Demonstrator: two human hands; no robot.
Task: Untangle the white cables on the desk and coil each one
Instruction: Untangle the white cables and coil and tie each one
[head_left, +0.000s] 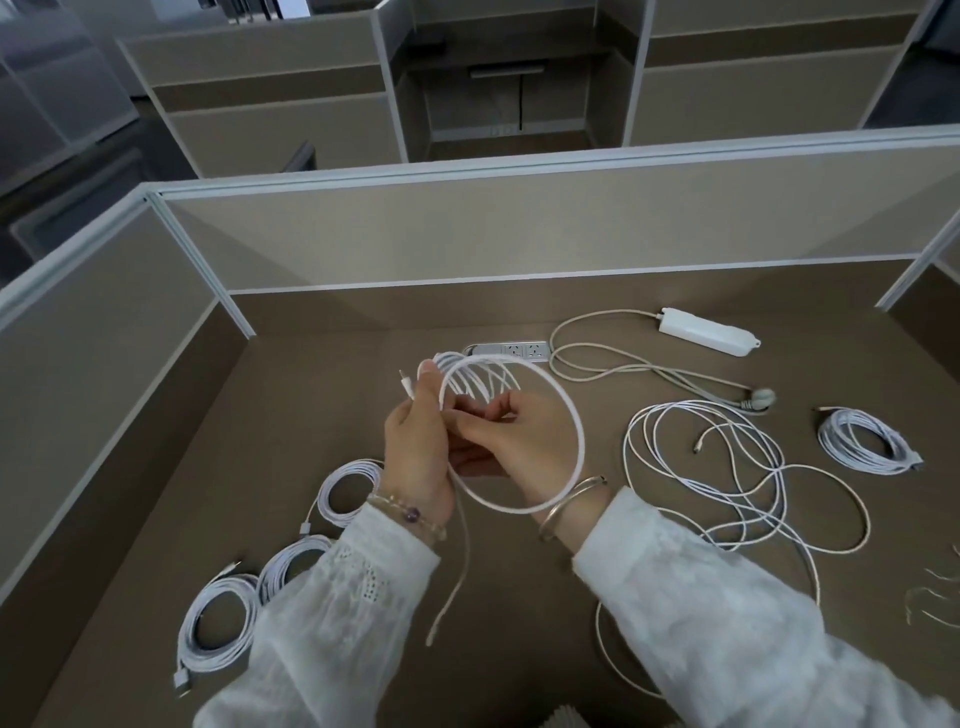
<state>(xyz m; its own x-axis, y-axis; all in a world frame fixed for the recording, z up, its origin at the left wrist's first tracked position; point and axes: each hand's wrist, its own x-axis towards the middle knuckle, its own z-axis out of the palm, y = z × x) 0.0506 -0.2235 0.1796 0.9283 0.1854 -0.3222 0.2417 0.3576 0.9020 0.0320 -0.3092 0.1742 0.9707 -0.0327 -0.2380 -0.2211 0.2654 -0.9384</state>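
Nearest us, the free tail of the cable hangs from the hands toward the bench's near edge, plug end dangling just above it. That tail is what's left to wind, and the sound way is to feed it round in loops matching the ones already made, without twisting. Above it, the left hand pinches the gathered loops and one plug end between thumb and fingers, holding the bundle upright over the bench's middle. The right hand reaches through the big white loop, fingers curled on the strands beside the left. Finished coils lie along the near-left edge, loose tangled cable sprawls right, and another coil sits at the right edge.
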